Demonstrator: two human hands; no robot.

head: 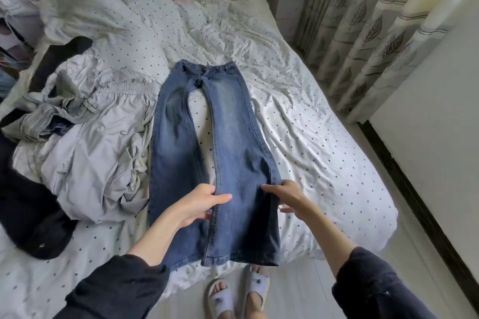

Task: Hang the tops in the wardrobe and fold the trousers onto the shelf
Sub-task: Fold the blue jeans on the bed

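Jeans (220, 142): blue denim, laid flat down the middle of the bed (324, 142), waistband at 12 o'clock, hems hanging over the bed edge at 6 o'clock, the two legs parted by a strip of spotted sheet.
Pile at 9 o'clock: a grey crumpled garment (98, 153) with a shirred waist, a pale denim piece (54, 111) on top of it, and dark clothing (28, 210) at the edge — all waiting, none folded.
Left hand (199, 204): pinching the inner seam of the right leg below the knee, thumb on top, fingers curled under the cloth.
Right hand (287, 199): at the outer edge of the same leg, thumb over the denim, fingers tucked beneath — a grip on the fabric, as far as I can see.
Handling: I'd judge the denim heavy and fairly stiff for cloth; it should hold a crease, resist slipping, and drag rather than float. Nothing fragile about it.
Where to take hold: seams and hems are the firm lines — holding both edges of one leg, as now, looks right for laying it over the other leg toward 9 o'clock.
Risk: the overhanging hems may pull the lot toward the floor (298, 292).
Far right, 2 o'clock: leaf-print curtains (368, 33).
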